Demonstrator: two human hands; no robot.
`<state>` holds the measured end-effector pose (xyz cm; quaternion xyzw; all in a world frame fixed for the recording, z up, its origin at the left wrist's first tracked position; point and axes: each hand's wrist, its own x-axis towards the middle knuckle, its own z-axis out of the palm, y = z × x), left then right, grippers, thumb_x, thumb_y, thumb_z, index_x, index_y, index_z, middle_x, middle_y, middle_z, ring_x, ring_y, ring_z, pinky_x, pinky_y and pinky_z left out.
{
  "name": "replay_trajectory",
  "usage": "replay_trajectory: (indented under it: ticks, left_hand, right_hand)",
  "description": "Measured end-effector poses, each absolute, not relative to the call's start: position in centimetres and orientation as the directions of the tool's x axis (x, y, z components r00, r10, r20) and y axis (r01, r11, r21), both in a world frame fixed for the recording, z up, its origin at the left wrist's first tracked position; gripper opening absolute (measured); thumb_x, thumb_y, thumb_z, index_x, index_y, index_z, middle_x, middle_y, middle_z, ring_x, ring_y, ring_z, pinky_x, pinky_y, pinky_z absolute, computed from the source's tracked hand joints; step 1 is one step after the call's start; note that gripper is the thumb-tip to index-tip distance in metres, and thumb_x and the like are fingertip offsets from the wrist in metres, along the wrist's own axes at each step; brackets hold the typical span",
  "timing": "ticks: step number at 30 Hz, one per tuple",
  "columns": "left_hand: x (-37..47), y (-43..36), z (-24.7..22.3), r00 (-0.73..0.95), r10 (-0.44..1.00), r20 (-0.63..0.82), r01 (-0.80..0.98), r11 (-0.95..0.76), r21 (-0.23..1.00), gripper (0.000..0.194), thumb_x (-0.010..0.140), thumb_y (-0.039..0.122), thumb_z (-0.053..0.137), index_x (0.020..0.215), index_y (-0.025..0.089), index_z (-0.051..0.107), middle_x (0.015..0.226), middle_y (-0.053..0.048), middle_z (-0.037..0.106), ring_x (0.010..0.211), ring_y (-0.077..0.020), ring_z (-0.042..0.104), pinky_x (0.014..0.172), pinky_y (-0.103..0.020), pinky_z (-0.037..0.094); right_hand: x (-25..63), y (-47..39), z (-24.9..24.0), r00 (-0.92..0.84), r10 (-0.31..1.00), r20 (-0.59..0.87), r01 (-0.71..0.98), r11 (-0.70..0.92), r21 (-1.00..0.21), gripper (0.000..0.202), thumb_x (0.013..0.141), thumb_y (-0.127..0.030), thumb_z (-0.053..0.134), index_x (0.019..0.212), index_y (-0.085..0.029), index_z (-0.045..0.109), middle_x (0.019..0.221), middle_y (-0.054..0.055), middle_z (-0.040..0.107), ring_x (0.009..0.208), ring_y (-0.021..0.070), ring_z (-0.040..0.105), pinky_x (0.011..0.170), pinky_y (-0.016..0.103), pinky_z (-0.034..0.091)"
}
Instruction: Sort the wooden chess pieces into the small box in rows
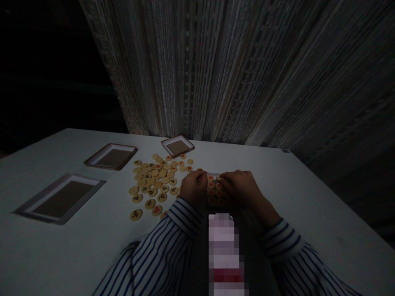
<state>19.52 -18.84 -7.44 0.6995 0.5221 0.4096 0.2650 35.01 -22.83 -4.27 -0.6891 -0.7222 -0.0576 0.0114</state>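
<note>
A small box (214, 203) stands in front of me between my hands, with several round Chinese chess pieces (211, 185) laid in rows inside, red characters facing up. My left hand (191, 186) is closed at the box's left rim; whatever its curled fingers hold is hidden. From the right, my right hand (242, 187) reaches over the box, its fingertips pinched at a Chinese chess piece (219, 177) near the far right corner. Left of my left hand lies a loose spread of wooden Chinese chess pieces (158, 184), some with black or red characters up, others blank side up.
Three shallow open boxes rest on the white table (114, 246): one at the near left (68, 176), another behind it (111, 167), a third at the back (178, 156). A string curtain (197, 74) hangs behind the table's far edge. The room is dim.
</note>
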Motion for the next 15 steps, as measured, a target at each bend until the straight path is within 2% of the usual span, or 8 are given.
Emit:
replay_trajectory:
  ticks: [15]
  left_hand:
    - [19.54, -18.87, -7.31, 0.108, 0.948, 0.299, 0.504, -0.311, 0.806, 0.017, 0.077, 0.016, 0.053, 0.082, 0.018, 0.069, 0.085, -0.004, 0.072, 0.081, -0.0168, 0.065, 0.076, -0.027, 0.05]
  right_hand:
    - [34.75, -22.39, -4.17, -0.066, 0.997, 0.042, 0.995, 0.062, 0.083, 0.029, 0.089, -0.034, 0.039, 0.098, -0.027, 0.066, 0.097, 0.004, 0.069, 0.089, 0.0206, 0.058, 0.071, 0.033, 0.029]
